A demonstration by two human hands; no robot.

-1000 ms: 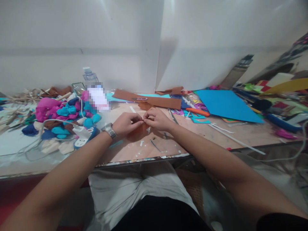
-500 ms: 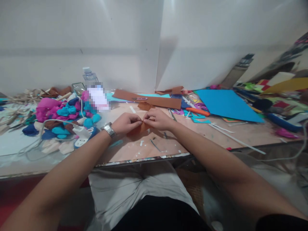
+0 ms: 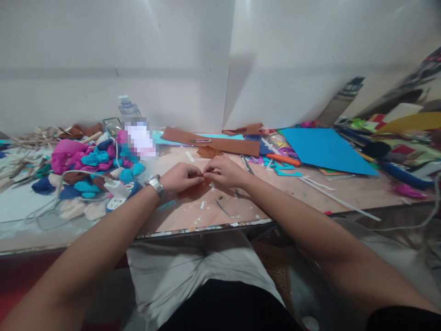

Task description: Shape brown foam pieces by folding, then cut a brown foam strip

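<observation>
Above the table, my left hand (image 3: 180,177) and my right hand (image 3: 228,172) meet fingertip to fingertip. Both are closed in a pinch on a thin piece of brown-orange crepe paper (image 3: 193,190), which hangs below the fingers of my left hand. The pinched edge is mostly hidden by the fingers. Just behind my right hand lies a crumpled brown scrap (image 3: 207,152). Farther back a long brown strip (image 3: 237,146) lies flat, with a small pink-handled tool (image 3: 201,141) on it.
Crumpled pink and blue paper balls (image 3: 70,156) and a white plug on a power strip (image 3: 119,188) are at left. A water bottle (image 3: 128,109) stands behind. To the right lie an orange cutter (image 3: 284,160), a blue sheet (image 3: 327,149) and a thin white stick (image 3: 341,199).
Both hands stay in almost the same place. The fingers have shifted slightly on the crepe paper, and less of it shows below them.
</observation>
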